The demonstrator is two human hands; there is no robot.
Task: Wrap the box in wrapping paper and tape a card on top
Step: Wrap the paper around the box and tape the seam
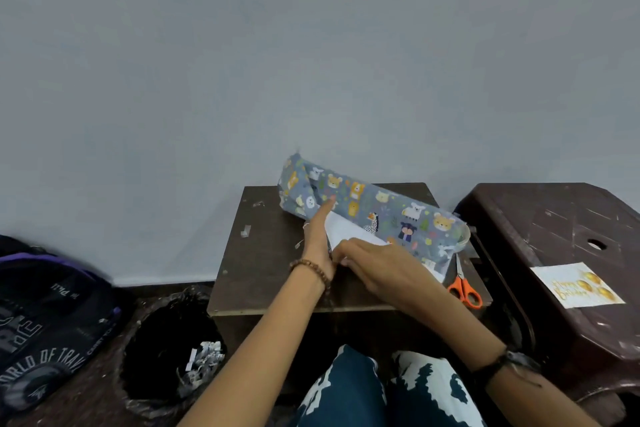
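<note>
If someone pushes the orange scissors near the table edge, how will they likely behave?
The orange scissors lie flat, so they would probably slide, not roll. Their handles sit close to the edge of the table, so a push toward the person might drop them.

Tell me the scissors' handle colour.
Orange; the scissors lie beside the wrapped box, clearest in the head view.
</note>
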